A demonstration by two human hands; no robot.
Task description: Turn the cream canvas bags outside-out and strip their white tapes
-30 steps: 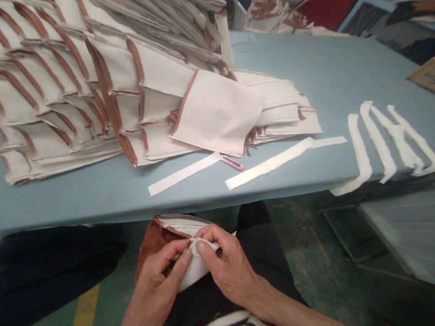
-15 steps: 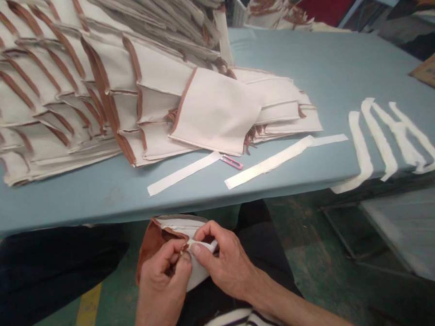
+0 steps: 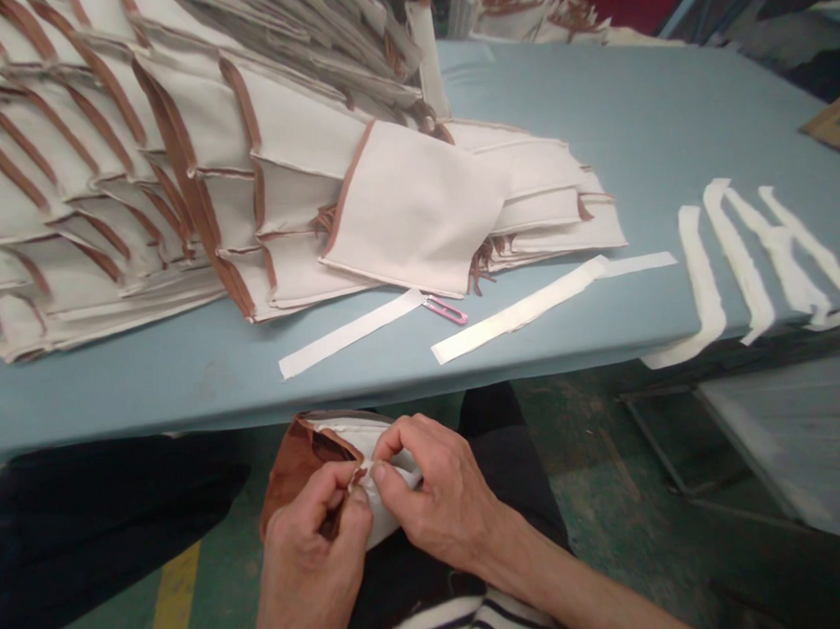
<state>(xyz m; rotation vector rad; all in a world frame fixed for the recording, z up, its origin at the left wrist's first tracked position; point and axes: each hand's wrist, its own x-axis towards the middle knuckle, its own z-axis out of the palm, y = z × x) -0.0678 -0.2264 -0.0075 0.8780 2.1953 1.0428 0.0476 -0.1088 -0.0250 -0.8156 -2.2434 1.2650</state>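
In my lap, below the table edge, lies a cream fabric piece with brown trim (image 3: 328, 441). My left hand (image 3: 312, 555) pinches its folded edge from the left, fingers closed on the cloth. My right hand (image 3: 436, 492) pinches the same edge from the right, thumb and fingertips meeting those of the left hand. Part of the cloth is hidden under both hands.
A blue-covered table (image 3: 149, 385) carries a big fanned stack of cream pieces with brown trim (image 3: 172, 158). Near its front edge lie two white strips (image 3: 351, 333), (image 3: 525, 311) and a small pink clipper (image 3: 445, 309). Several white strips (image 3: 741, 260) hang over the right edge.
Both hands have drawn a little closer together on the fabric edge, with the fingertips now tightly pinched. The view has shifted slightly.
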